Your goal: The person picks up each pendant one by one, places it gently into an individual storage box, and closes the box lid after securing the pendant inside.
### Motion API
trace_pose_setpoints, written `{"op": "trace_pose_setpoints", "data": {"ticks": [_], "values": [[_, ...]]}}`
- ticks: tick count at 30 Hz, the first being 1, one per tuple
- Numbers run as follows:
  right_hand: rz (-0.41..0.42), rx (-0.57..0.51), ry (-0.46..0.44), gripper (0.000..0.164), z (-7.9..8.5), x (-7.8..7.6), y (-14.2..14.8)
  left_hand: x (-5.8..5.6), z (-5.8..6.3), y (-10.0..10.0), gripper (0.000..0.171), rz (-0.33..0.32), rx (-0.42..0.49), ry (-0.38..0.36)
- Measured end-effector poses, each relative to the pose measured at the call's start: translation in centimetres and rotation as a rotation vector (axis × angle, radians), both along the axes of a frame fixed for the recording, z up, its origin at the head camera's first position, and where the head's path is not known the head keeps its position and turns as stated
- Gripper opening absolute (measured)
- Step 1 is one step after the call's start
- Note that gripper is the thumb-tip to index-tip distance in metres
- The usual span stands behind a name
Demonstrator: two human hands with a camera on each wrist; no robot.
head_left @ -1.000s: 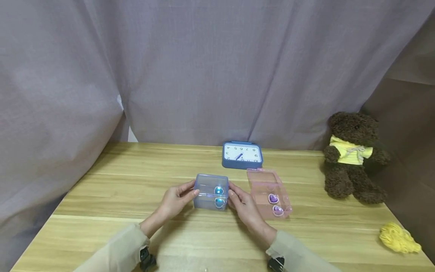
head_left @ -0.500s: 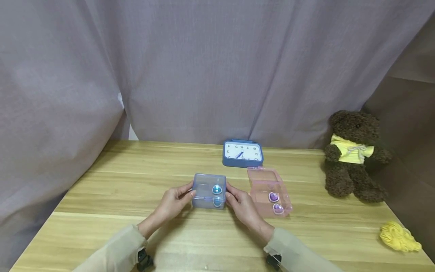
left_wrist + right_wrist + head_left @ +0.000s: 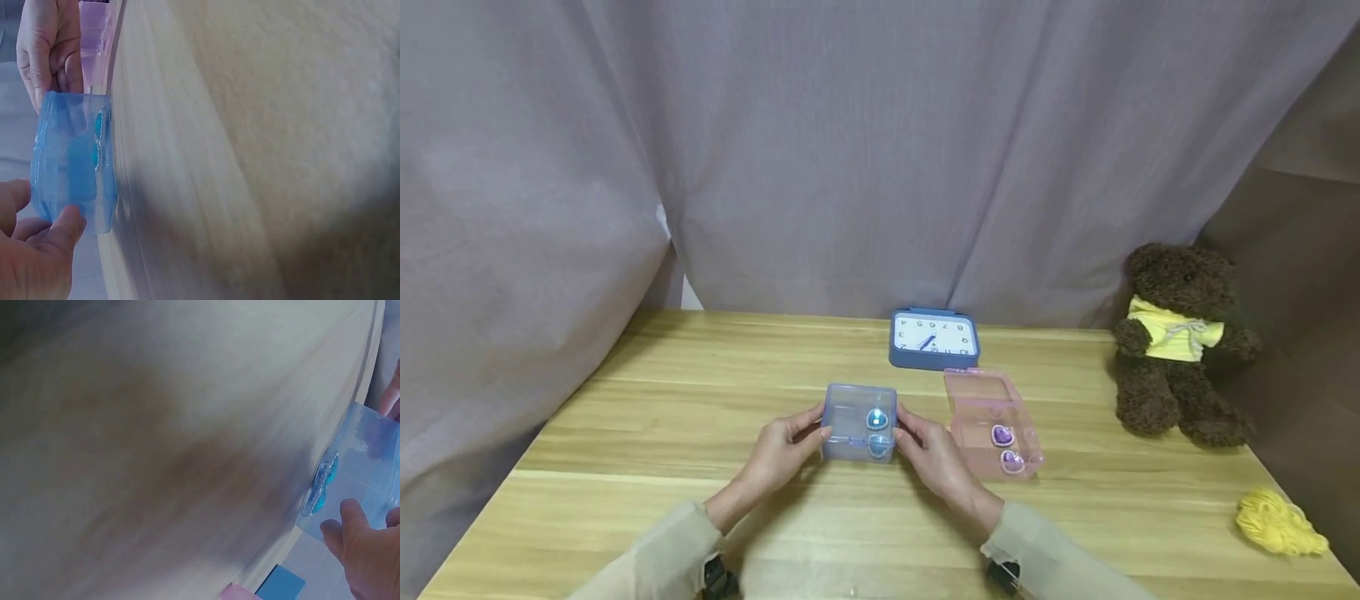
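Note:
A see-through blue plastic box (image 3: 850, 408) sits between the two hands on the wooden table, its lid down. Inside, on its right side, lie two blue gems (image 3: 877, 419) edged with small white beads. My left hand (image 3: 781, 450) grips the box's left side, thumb at the front edge. On the opposite side, my right hand (image 3: 936, 458) holds it with the thumb near the front corner. The left wrist view shows the same box (image 3: 78, 144) from the side, fingers at both ends. In the right wrist view, the right hand's fingers (image 3: 353, 515) press on its wall.
Right of the hands, a pink plastic box (image 3: 973, 446) lies with its lid back and two purple heart gems (image 3: 1002, 435) inside. Behind stands a blue clock (image 3: 934, 360). At the far right are a brown teddy bear (image 3: 1180, 283) and yellow yarn (image 3: 1279, 523).
The blue box has shifted slightly left, and its lid's front edge appears lower than a second ago. Both hands keep their hold on its sides.

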State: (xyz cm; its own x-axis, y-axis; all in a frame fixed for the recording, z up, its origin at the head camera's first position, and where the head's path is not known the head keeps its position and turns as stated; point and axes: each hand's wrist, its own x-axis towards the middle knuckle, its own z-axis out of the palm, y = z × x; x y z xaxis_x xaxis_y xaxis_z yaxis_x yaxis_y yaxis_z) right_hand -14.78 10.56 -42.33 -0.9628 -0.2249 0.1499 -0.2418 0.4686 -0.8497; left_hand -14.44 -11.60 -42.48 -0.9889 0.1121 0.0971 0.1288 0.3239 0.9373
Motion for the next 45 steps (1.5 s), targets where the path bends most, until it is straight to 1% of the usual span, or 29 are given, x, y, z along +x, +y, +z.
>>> {"op": "trace_pose_setpoints", "data": {"ticks": [3,7,12,16,19,21,24,27,29,30,32,34,37,38,39,40,42,43,45], "values": [[-0.007,0.009,0.009,0.043,0.0,0.0,-0.1,0.1,-0.2,0.1,0.041,-0.005,0.018,0.002],[-0.014,-0.005,0.005,0.044,0.0,-0.1,-0.4,0.0,-0.3,0.0,0.042,-0.008,0.043,0.011],[-0.013,-0.037,-0.014,0.044,-0.1,-0.4,-1.0,-0.3,-0.3,-0.2,0.041,0.020,0.025,-0.006],[-0.024,-0.061,-0.045,0.044,0.1,-0.4,-1.0,-0.6,-0.3,-0.4,0.043,0.011,0.011,-0.024],[-0.022,-0.096,-0.051,0.045,0.9,-0.2,-0.3,-0.9,-0.1,-0.5,0.045,0.007,0.015,-0.029],[-0.015,-0.125,-0.043,0.046,1.7,0.0,0.7,-1.2,0.3,-0.4,0.046,0.014,0.019,-0.010],[-0.027,-0.157,-0.002,0.046,3.2,-0.1,2.9,-1.8,1.5,0.2,0.045,0.017,0.038,0.061],[-0.045,-0.184,0.046,0.045,4.2,-0.4,6.2,-2.3,2.9,1.7,0.043,-0.015,0.059,0.124],[-0.064,-0.194,0.083,0.044,4.4,-0.6,8.6,-2.5,3.7,3.1,0.042,-0.053,0.077,0.121],[-0.069,-0.197,0.094,0.045,4.4,-0.6,9.8,-2.6,4.0,3.9,0.041,-0.073,0.089,0.105],[-0.075,-0.183,0.109,0.045,4.1,-0.7,12.3,-3.0,4.6,5.7,0.042,-0.127,0.121,0.046],[-0.082,-0.156,0.109,0.047,3.6,-0.6,14.4,-3.4,5.1,7.4,0.044,-0.180,0.151,-0.060],[-0.038,-0.141,0.044,0.052,2.5,-0.3,16.8,-4.1,5.4,9.7,0.047,-0.240,0.225,-0.221],[-0.015,-0.148,0.013,0.054,2.1,-0.1,17.4,-4.4,5.3,10.3,0.048,-0.246,0.246,-0.265],[0.014,-0.154,-0.016,0.057,1.7,0.1,17.8,-4.4,5.8,10.9,0.048,-0.247,0.274,-0.310],[0.049,-0.163,-0.045,0.059,1.3,0.2,18.2,-4.5,6.0,11.5,0.048,-0.244,0.304,-0.351],[0.115,-0.183,-0.093,0.064,0.6,0.5,18.8,-5.1,5.5,12.8,0.048,-0.219,0.363,-0.404],[0.148,-0.189,-0.108,0.066,0.3,0.6,19.0,-5.6,4.9,13.5,0.048,-0.201,0.390,-0.429],[0.203,-0.200,-0.133,0.070,0.0,0.7,19.3,-6.0,4.0,14.4,0.049,-0.178,0.439,-0.444]]}}
